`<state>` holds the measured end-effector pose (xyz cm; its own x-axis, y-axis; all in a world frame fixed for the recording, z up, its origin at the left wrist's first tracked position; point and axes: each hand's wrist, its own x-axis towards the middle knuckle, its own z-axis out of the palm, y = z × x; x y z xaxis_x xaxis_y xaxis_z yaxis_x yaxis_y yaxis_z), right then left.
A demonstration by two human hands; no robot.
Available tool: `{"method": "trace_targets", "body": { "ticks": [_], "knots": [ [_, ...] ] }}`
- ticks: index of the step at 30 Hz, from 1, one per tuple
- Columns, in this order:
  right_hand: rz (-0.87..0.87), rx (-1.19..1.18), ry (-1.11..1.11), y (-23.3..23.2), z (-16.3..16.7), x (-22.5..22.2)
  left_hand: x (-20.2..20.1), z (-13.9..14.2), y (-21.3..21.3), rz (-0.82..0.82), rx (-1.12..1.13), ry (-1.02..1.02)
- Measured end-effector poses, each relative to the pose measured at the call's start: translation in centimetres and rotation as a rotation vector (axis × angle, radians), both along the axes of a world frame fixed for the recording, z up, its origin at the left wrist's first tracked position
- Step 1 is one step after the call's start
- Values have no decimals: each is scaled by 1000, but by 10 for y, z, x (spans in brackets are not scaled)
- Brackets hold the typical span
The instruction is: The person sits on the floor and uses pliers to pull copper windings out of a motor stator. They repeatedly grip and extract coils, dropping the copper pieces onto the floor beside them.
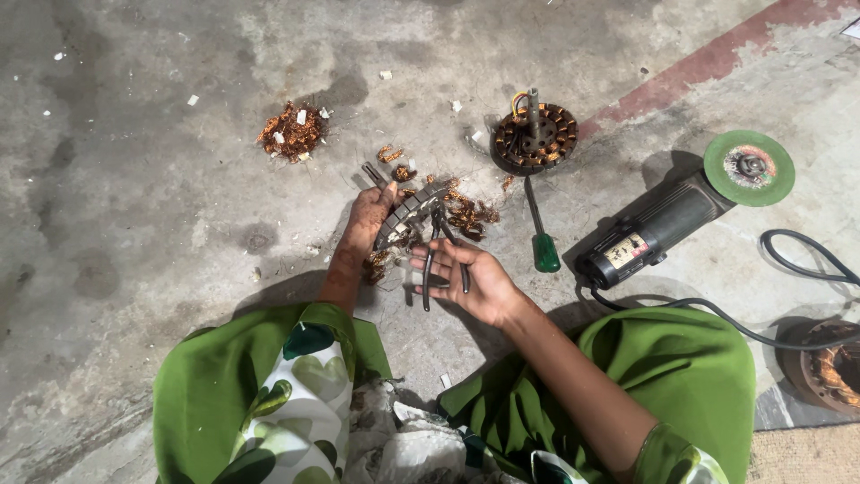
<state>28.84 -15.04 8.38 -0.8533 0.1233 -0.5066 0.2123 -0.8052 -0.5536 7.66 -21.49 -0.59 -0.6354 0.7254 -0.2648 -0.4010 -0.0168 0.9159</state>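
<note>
My left hand (367, 215) grips a round metal stator core (408, 212), tilted on edge above the concrete floor. My right hand (470, 278) holds a pair of pliers (441, 251) by the black handles, with the jaws up against the stator's rim. Scraps of copper winding (466, 215) lie on the floor right around the stator and under my hands. My green-clothed knees frame the bottom of the view.
A pile of copper wire (290, 133) lies at upper left. Another stator (536, 137) still wound with copper sits behind, beside a green-handled screwdriver (541, 231). An angle grinder (667, 220) with a green disc and black cable (788, 260) lies to the right. A further wound motor part (829, 367) sits at far right.
</note>
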Motion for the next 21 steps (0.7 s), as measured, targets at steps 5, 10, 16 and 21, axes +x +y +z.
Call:
{"method": "trace_targets", "body": {
  "ticks": [5, 10, 16, 21],
  "knots": [
    [-44, 67, 73, -1, -2, 1, 0, 0, 2, 3, -34, 10],
    [-231, -31, -26, 6, -6, 5, 3, 7, -1, 17, 2, -49],
    [-459, -13, -147, 55, 4, 33, 2, 3, -10, 102, -96, -203],
    [-448, 318, -282, 62, 25, 48, -1, -9, -5, 167, -164, -13]
  ]
}}
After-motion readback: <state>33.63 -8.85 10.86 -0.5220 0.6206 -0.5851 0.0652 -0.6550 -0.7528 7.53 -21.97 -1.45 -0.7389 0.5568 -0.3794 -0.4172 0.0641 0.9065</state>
